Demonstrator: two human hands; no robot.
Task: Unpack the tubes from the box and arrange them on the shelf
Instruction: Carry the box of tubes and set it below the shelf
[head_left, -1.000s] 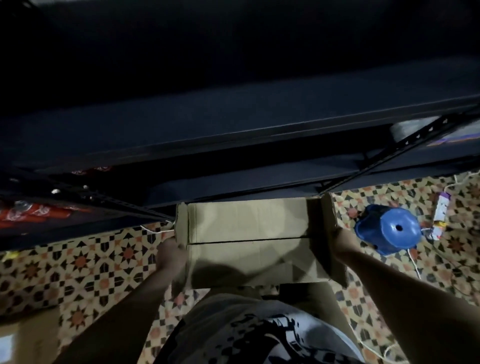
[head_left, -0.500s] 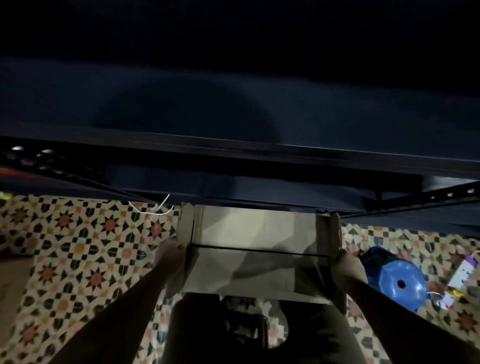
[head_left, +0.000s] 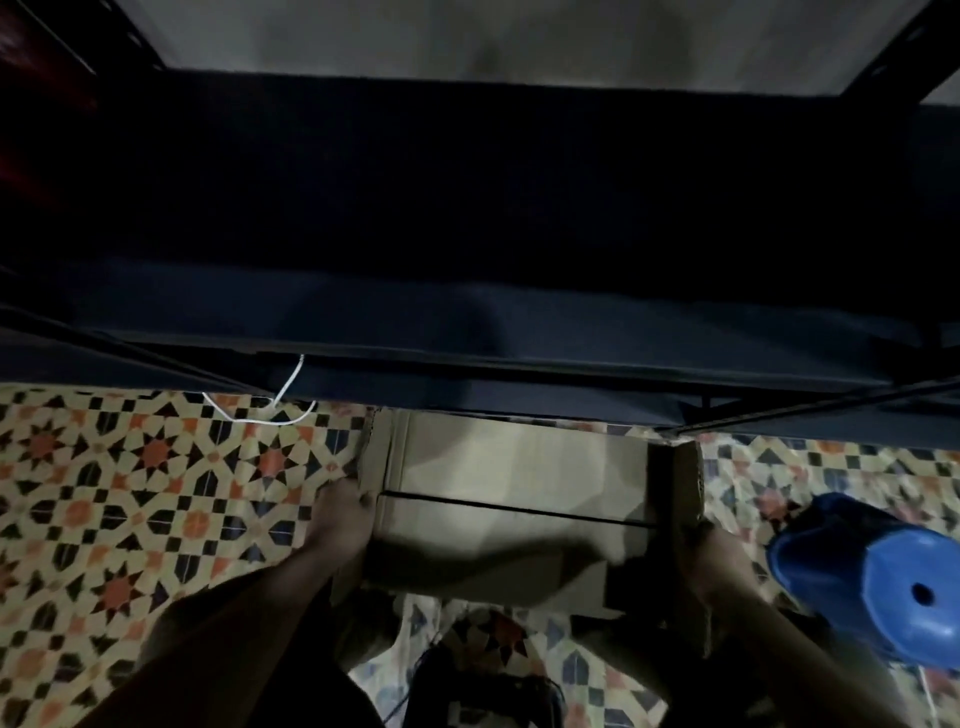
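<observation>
Cardboard box (head_left: 511, 499), flaps closed, carried between left hand (head_left: 340, 525) and right hand (head_left: 719, 558), fingers wrapped on its side edges, now brought closer under the dark shelf (head_left: 467, 322) than a second ago; tubes unseen, unpacking not begun.

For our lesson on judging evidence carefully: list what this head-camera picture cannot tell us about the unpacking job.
- Tubes: none visible; the cardboard box has its top flaps closed.
- Shelf contents: lost in darkness.
- Left hand and right hand fingers: mostly hidden by the box sides and shadow.
- Blue stool: cut off by the right edge.
</observation>
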